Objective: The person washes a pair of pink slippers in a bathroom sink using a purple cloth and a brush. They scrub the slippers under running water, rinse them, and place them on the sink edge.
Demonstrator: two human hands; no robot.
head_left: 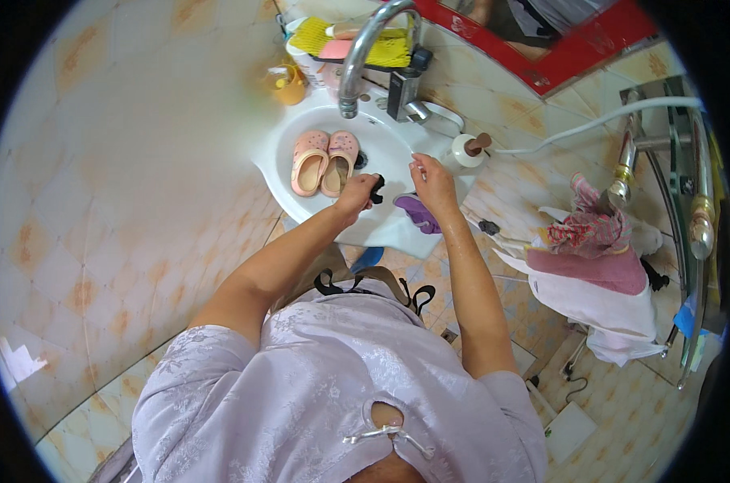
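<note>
My left hand (353, 200) is closed around a small black thing (378, 189), whose kind I cannot make out, over the front part of the white washbasin (300, 211). A pair of pink clogs (309, 163) with tan insides stands in the basin, just to the left of that hand. My right hand (436, 183) is above the basin's right side, its fingertips pinched together; what they hold, if anything, is too small to name. A purple item (417, 214), like a cloth or soft shoe, lies on the front right rim beside my right wrist.
A curved metal tap (357, 68) arches over the basin. A white pump bottle (465, 153) stands on its right rim. Behind are a yellow cup (287, 85) and a yellow mesh item (390, 51). Towels (586, 278) hang from a metal rack on the right.
</note>
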